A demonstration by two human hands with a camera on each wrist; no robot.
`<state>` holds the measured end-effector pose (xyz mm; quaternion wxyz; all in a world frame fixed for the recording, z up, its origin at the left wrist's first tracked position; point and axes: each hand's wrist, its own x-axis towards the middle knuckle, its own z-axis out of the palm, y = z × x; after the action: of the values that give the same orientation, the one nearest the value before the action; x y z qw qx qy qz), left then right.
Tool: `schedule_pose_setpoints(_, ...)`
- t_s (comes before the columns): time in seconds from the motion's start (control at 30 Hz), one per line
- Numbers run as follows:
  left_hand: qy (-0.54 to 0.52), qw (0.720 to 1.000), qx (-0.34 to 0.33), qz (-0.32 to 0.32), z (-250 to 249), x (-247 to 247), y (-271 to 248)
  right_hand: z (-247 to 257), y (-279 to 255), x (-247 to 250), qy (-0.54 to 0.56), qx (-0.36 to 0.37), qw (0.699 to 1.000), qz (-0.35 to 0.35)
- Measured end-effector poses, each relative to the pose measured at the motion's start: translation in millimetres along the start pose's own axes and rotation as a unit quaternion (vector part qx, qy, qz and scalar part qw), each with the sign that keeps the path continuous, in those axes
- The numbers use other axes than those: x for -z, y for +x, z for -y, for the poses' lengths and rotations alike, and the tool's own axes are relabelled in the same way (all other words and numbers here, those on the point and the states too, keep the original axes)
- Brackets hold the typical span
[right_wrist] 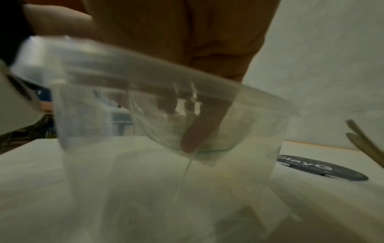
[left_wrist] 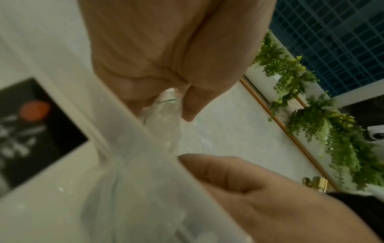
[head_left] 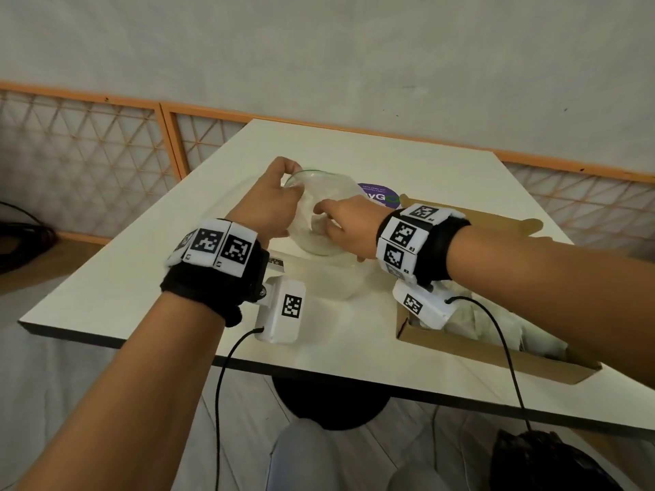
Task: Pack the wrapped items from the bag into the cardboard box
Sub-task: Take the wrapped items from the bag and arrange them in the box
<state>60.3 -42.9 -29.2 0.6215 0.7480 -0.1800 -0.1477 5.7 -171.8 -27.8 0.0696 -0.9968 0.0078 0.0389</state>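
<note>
A clear plastic bag stands open in the middle of the white table. My left hand pinches the bag's rim on its far left side and holds the mouth open; the left wrist view shows that pinch on the bag. My right hand is inside the bag, fingers curled on a white wrapped item. Through the plastic its fingers lie against the pale lump. The cardboard box lies at the right under my right forearm, with white wrapped items inside.
A round purple sticker lies on the table behind the bag, close to the box's far corner. A small black printed card lies under my left wrist. The table's near edge runs just below my forearms. Orange lattice panels stand at the back.
</note>
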Motion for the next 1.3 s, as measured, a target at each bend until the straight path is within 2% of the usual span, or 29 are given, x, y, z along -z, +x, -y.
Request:
schedule_pose_setpoints(0.1,-0.034,0.999,-0.034,0.022,-2.2,-3.5,-5.1,3.2,3.4,0.1,0.014,-0.041,0.999,-0.018)
schedule_pose_setpoints(0.23,-0.057,0.994,-0.087,0.040,-4.5,-9.2,-9.7,7.3,10.7,0.2,-0.078,-0.031,0.996,-0.025)
schedule_pose_setpoints(0.3,-0.059,0.990,-0.120,0.052,-6.5,-12.2,-12.1,5.3,14.7,-1.2,-0.098,-0.026,0.995,-0.021)
schedule_pose_setpoints(0.4,-0.057,0.988,-0.134,0.054,-6.8,-12.1,-15.8,1.0,16.4,-0.8,-0.100,-0.034,0.994,-0.011)
schedule_pose_setpoints(0.47,-0.062,0.988,-0.130,0.045,-4.4,-10.0,-17.8,-2.7,15.1,3.3,-0.054,-0.043,0.998,-0.009)
schedule_pose_setpoints(0.53,-0.025,0.991,-0.125,0.036,-0.1,-6.6,-16.3,-8.8,10.4,9.4,0.064,-0.045,0.997,-0.015)
schedule_pose_setpoints(0.6,0.027,0.993,-0.105,0.035,4.7,-3.2,-13.7,-15.4,4.8,14.2,0.190,-0.029,0.981,-0.042)
schedule_pose_setpoints(0.73,0.082,0.993,-0.085,-0.010,11.5,-1.7,-7.0,-27.5,-6.7,19.8,0.299,0.010,0.946,-0.122)
schedule_pose_setpoints(0.87,0.165,0.982,-0.078,-0.047,15.5,-5.4,-2.9,-49.5,-28.8,25.2,0.404,-0.001,0.907,-0.117)
schedule_pose_setpoints(0.97,0.183,0.979,-0.072,-0.048,16.6,-5.7,-1.0,-72.1,-54.6,30.8,0.453,-0.027,0.881,-0.133)
schedule_pose_setpoints(1.17,0.195,0.980,0.038,0.004,10.2,-6.8,5.1,-112.4,-120.1,34.4,0.597,-0.069,0.772,-0.207)
schedule_pose_setpoints(1.23,0.275,0.958,0.074,-0.016,7.0,-8.5,6.5,-125.4,-141.4,25.2,0.615,-0.076,0.756,-0.212)
schedule_pose_setpoints(1.3,0.342,0.936,0.054,-0.069,3.3,-13.3,5.7,-135.5,-158.0,9.4,0.625,-0.093,0.745,-0.215)
